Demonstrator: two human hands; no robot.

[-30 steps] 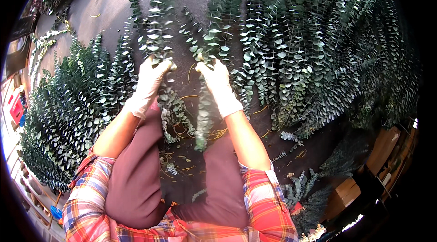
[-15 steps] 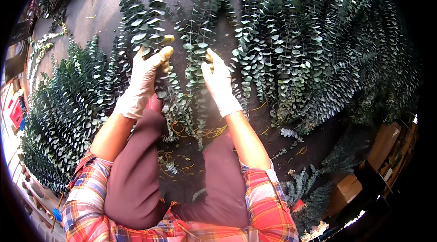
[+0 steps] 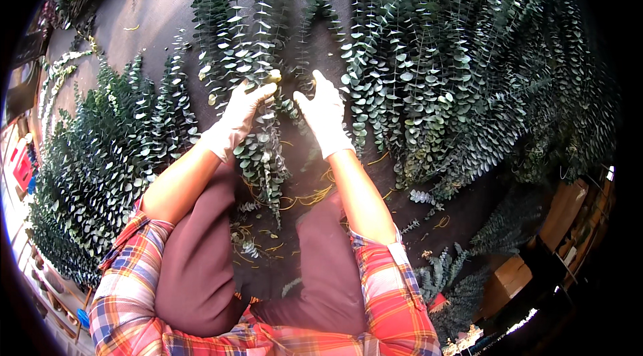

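My left hand [image 3: 242,111], in a pale glove with yellowish fingertips, is closed around a small bunch of eucalyptus stems [image 3: 234,41]. Round grey-green leaves stick out above and below the grip, and the lower ends [image 3: 261,162] hang over the ground between my knees. Just right of it, my right hand [image 3: 324,111], gloved alike, has thumb and forefinger apart and turned toward the bunch. I see nothing held in it. Blurred sprigs [image 3: 295,64] lie behind the gap between both hands.
A large heap of eucalyptus [image 3: 442,75] spreads on the right, and another pile [image 3: 100,162] stands at the left. Yellow ties [image 3: 311,196] lie scattered on the dark ground sheet [image 3: 161,8]. Cardboard [image 3: 512,277] sits at the lower right.
My left hand has moved right and slightly down with its bunch, closer to my right hand. Stems that hung by my right fingers now sit beside the left-hand bunch.
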